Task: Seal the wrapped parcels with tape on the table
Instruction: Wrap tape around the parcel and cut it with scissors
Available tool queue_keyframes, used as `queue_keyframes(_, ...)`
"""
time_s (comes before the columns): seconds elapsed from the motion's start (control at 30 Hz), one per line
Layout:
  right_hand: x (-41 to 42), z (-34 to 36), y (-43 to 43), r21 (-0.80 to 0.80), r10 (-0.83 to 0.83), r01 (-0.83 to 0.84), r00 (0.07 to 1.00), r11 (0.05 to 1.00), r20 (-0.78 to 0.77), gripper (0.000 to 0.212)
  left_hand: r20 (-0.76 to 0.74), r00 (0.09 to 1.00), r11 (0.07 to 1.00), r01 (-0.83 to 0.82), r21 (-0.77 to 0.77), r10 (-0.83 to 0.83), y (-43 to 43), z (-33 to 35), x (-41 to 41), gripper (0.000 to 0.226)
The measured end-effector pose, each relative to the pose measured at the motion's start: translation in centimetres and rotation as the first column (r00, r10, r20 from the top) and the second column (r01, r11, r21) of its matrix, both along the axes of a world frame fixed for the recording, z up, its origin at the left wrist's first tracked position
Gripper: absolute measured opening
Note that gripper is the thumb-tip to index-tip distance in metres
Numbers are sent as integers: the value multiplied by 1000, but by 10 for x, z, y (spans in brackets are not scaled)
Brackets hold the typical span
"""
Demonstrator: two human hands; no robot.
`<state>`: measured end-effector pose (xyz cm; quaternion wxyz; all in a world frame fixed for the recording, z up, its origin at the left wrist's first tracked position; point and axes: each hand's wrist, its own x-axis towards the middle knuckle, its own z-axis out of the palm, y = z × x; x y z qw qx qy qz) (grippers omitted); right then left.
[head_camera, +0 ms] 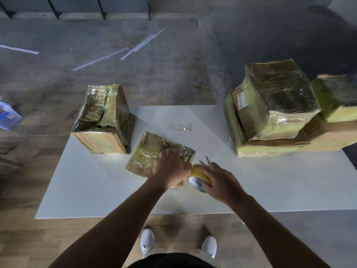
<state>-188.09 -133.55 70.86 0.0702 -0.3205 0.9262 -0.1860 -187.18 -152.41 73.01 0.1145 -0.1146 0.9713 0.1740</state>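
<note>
A flat parcel (152,151) wrapped in shiny film lies in the middle of the white table (96,186). My left hand (171,168) presses flat on its near right corner. My right hand (219,180) grips a yellow tape roll (199,177) with a white printed core, held against the parcel's right edge. Scissor tips (204,160) stick out just beyond my right hand; whether that hand also holds them I cannot tell.
A taller wrapped parcel (102,120) stands at the table's far left. A stack of wrapped parcels (274,105) fills the far right corner. A scrap of clear film (180,127) lies mid-table. Metal strips (135,47) and a blue plastic box (7,117) lie on the floor.
</note>
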Motion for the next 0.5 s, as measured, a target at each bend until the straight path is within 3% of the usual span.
queue_keyframes(0.07,0,-5,2,124,32,-24,998,992,-61,53,0,1000,1000,-7,-21,7,2,1,1,61)
queue_keyframes(0.2,-5,-15,-2,194,87,-64,990,979,-109,59,-12,1000,990,5,-139,-7,8,1,3,63)
queue_keyframes(0.3,-9,-15,-14,144,103,-87,989,986,-108,65,37,999,972,-10,-233,19,18,7,-2,63)
queue_keyframes(0.4,-5,-14,-16,134,112,-86,973,987,-201,69,87,996,934,7,-356,26,32,8,-5,59)
queue_keyframes(0.5,-2,-18,-10,2,72,-72,990,997,-119,68,85,995,926,-10,-377,45,34,5,-4,63)
